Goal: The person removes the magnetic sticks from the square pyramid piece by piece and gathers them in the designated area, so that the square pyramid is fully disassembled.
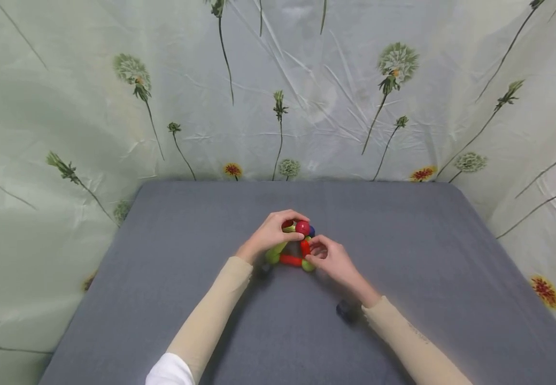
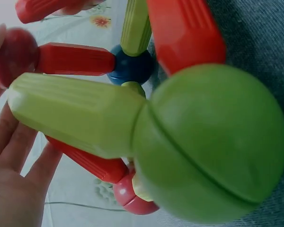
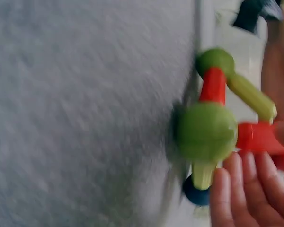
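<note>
A framework of toy balls and ribbed rods stands on the grey surface, with green balls point(image 1: 309, 265) and a red rod point(image 1: 291, 260) along its near side. At its top, my left hand point(image 1: 274, 230) grips a red ball point(image 1: 302, 228) between thumb and fingers. My right hand point(image 1: 333, 262) pinches another red rod point(image 1: 305, 247) at the right side, above the near green ball. In the left wrist view, a yellow-green rod point(image 2: 75, 111) slants from a large green ball point(image 2: 210, 142) up to the red ball. A blue ball point(image 2: 131, 66) sits at a far corner.
The grey cloth-covered table point(image 1: 186, 321) extends around the framework. Behind and beside it hangs a pale curtain point(image 1: 326, 107) printed with flowers. A dark wrist device point(image 1: 347, 311) shows under the right forearm.
</note>
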Demonstrator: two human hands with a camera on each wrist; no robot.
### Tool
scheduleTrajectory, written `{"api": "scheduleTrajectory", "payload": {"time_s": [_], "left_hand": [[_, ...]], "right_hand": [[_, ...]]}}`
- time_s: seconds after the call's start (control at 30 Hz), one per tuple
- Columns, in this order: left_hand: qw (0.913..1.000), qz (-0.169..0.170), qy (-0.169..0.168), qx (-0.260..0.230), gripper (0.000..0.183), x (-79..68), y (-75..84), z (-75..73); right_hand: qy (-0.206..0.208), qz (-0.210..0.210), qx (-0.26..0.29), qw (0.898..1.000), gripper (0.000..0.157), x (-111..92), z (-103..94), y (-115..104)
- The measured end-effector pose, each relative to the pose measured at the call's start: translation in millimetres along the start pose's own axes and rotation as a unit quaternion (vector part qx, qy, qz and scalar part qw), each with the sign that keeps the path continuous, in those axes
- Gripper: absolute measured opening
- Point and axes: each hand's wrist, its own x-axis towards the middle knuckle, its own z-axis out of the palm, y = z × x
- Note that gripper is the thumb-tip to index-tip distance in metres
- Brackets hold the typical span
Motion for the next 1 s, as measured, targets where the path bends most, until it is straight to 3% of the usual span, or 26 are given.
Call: {"api": "scheduleTrajectory", "payload": {"time_s": [0.1, 0.2, 0.43, 0.73, 1.0], "left_hand": [[0.9999, -0.001, -0.012, 0.010, 0.031, -0.7, 1.6, 0.1], [0.9998, -0.010, -0.014, 0.011, 0.028, -1.2, 1.0, 0.1], [0.9998, -0.017, -0.007, 0.005, 0.028, -0.6, 1.8, 0.2], [0.9968, -0.029, 0.014, -0.074, 0.026, -2.6, 1.0, -0.3], [0.9883, -0.056, 0.027, -0.140, 0.030, -8.0, 1.2, -4.3]], "right_hand": [[0.023, 0.013, 0.031, 0.999, 0.020, 7, -6.4, 7], [0.048, -0.002, 0.017, 0.999, 0.025, 20, -7.1, 12], [0.007, -0.049, -0.040, 0.998, 0.028, 41, -4.6, 14], [-0.003, -0.072, -0.063, 0.995, 0.021, 42, -5.4, 15], [-0.021, -0.088, -0.089, 0.992, 0.020, 39, -4.0, 14]]}}
